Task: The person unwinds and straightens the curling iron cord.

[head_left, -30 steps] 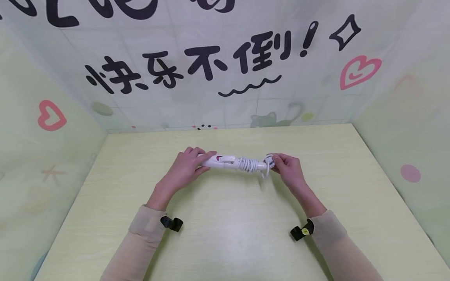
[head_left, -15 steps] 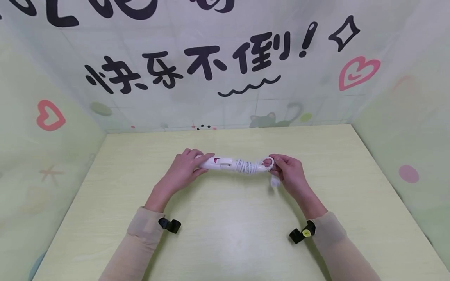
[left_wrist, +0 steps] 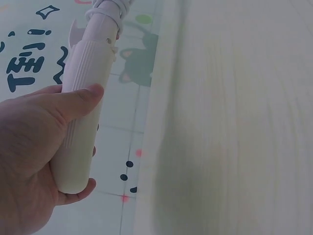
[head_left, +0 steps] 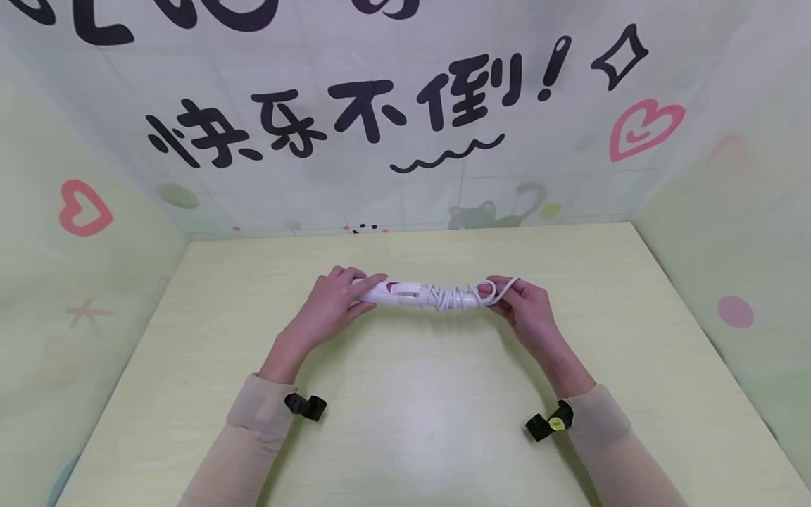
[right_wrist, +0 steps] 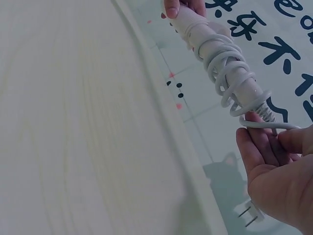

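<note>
A white curling iron (head_left: pixel 408 294) lies across in the head view, held up off the table by both hands. Its cord (head_left: pixel 446 297) winds in loose coils round the right part. My left hand (head_left: pixel 332 301) grips the thick left end; in the left wrist view the thumb (left_wrist: pixel 90 95) lies along the ribbed side. At the other end, my right hand (head_left: pixel 526 310) pinches the cord beside its springy sleeve (right_wrist: pixel 266 113). A two-pin plug (right_wrist: pixel 251 215) hangs beyond that hand in the right wrist view. The head view shows a cord length crossing the right fingers.
A pale wooden table (head_left: pixel 405 408) spreads under the hands. Printed cloth walls (head_left: pixel 405 197) enclose its back and sides, with the back one just behind the work. Black wrist cameras (head_left: pixel 306 406) sit at both cuffs.
The plug swung below the right hand half a second ago and is now out of the head view. The coils look looser, and the cord now runs over the right fingers. The left hand barely moved.
</note>
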Demonstrator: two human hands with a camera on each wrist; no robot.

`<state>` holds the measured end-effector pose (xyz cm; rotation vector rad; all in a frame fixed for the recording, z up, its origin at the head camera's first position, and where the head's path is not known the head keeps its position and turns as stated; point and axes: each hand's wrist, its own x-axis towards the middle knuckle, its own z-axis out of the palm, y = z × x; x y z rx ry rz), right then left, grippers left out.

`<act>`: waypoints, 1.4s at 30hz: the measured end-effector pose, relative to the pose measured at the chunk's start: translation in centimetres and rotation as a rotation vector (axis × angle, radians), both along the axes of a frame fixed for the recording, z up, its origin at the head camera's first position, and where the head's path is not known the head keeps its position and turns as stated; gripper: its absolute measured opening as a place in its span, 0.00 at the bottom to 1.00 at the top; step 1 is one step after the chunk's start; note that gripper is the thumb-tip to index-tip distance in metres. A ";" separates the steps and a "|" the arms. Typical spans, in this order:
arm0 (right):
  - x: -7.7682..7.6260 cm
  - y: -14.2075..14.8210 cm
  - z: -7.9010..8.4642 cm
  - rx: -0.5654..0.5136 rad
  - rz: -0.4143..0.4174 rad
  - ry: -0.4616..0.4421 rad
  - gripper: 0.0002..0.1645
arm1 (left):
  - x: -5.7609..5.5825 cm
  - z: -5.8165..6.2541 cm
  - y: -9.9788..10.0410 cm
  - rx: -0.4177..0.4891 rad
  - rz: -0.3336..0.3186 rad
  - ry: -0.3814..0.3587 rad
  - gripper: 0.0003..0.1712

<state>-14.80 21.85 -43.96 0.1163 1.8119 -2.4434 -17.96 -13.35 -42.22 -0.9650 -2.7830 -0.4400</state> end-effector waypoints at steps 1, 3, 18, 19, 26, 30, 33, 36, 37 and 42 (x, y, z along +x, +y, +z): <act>0.0 0.0 0.1 -0.013 -0.003 0.001 0.21 | 0.0 0.0 0.0 0.002 0.001 0.002 0.29; 0.1 0.1 0.3 -0.049 -0.013 0.010 0.21 | 0.0 0.0 -0.1 0.007 0.005 0.000 0.29; 0.8 0.8 0.3 -0.200 -0.058 -0.075 0.15 | 0.0 -0.4 -0.6 0.031 0.011 -0.007 0.30; 0.7 0.8 0.3 -0.196 -0.079 -0.082 0.13 | 0.0 -0.3 -0.6 0.035 0.009 -0.007 0.30; 0.7 0.8 0.2 -0.133 -0.302 -0.107 0.15 | 0.2 -0.3 -0.7 0.055 -0.008 -0.009 0.30; 0.7 0.6 -0.2 -0.047 -0.424 -0.057 0.29 | 0.3 -0.3 -0.7 0.054 -0.018 -0.010 0.30; 0.8 0.7 -0.7 0.074 -0.423 0.008 0.32 | 0.4 -0.3 -0.9 0.050 -0.022 -0.007 0.30; 0.7 0.8 -1.0 0.242 -0.360 0.053 0.29 | 0.4 -0.2 -1.0 0.049 -0.023 -0.001 0.30; 0.7 1.0 -1.1 0.294 -0.339 0.061 0.27 | 0.4 -0.2 -1.0 0.049 -0.024 0.001 0.30; 0.5 1.9 -1.0 0.551 -0.211 0.090 0.21 | 0.5 -0.1 -1.1 0.052 -0.021 -0.001 0.30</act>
